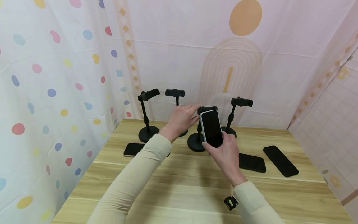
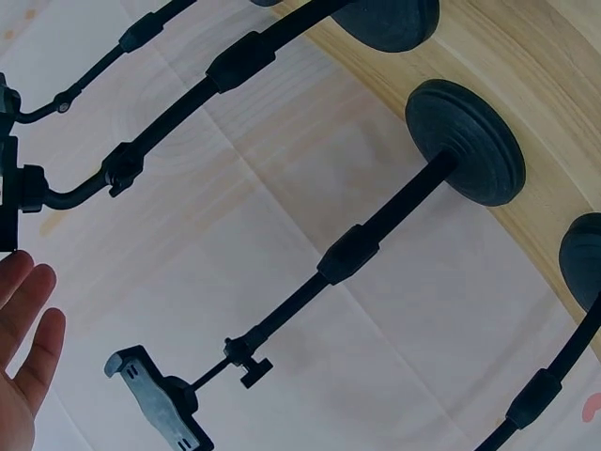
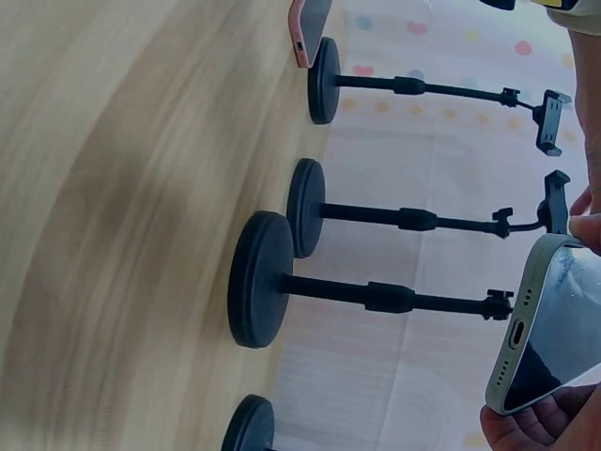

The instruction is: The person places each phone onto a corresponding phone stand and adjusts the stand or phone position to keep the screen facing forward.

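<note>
My right hand (image 1: 226, 152) grips a white-edged phone (image 1: 211, 128) by its lower end, screen facing me, in front of the clamp (image 1: 207, 109) of a black stand. With fingers extended, my left hand (image 1: 181, 119) touches the left side of that clamp. In the left wrist view my left hand (image 2: 26, 348) is at the left edge beside the stand's head. The right wrist view shows the phone (image 3: 554, 324) near the top of the stand's pole (image 3: 390, 297), with my right hand (image 3: 549, 423) around its edges.
Three other black stands (image 1: 148, 133) stand behind and to both sides. Dark phones lie on the table at left (image 1: 133, 149) and right (image 1: 252, 162), one farther right (image 1: 281, 161). A small black object (image 1: 231, 203) is by my right sleeve. Patterned curtains (image 1: 167, 68) hang behind.
</note>
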Tool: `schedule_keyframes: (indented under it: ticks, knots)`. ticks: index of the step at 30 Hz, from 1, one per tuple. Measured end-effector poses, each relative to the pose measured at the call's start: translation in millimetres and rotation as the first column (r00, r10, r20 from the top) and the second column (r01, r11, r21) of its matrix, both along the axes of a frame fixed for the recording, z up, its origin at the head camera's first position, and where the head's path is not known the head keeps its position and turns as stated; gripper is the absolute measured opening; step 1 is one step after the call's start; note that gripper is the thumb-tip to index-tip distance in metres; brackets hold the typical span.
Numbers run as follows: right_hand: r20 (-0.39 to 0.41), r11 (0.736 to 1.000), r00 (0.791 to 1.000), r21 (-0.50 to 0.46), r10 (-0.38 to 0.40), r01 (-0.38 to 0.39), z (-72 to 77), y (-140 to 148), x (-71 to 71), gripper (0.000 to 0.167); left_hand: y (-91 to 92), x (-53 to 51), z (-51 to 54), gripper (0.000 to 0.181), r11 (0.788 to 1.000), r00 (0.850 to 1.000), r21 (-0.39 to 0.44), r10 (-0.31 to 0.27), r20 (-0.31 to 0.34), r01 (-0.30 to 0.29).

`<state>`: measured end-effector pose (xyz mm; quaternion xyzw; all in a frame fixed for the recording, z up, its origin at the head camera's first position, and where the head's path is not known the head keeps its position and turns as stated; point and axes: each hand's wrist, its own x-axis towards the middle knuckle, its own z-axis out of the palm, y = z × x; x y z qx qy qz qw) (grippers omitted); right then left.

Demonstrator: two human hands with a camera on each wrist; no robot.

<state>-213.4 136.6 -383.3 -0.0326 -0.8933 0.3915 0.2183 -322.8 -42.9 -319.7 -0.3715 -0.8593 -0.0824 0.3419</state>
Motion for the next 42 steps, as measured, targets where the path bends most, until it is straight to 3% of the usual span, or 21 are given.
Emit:
schedule_keyframes:
  ticks: [13,26,35,42]
  knots:
    - [0.036,0.999,0.999,-0.034,0.008,-0.007,17.2,-2.5,-15.3,0.075,2.6,0.3,2.7,0.038,1.0,1.0,-0.008,0.016,-0.002,-0.016]
    - [0.026,0.996,0.999,-0.081,0.034,-0.032,36.2,-7.5,-28.8,0.059,5.4,-0.6,5.8,0.018,1.0,0.998,-0.005,0.03,0.047,-0.029]
    - [-0.004,0.994,0.999,-0.093,0.054,-0.054,44.9,-10.7,-37.7,0.044,7.8,-1.4,4.8,0.013,1.0,0.998,0.028,-0.004,0.057,0.002]
    - [0.018,0.991,0.997,-0.107,0.08,-0.078,50.3,-11.9,-41.2,0.047,8.6,-2.8,3.6,0.013,0.999,0.997,0.041,-0.016,0.076,0.012]
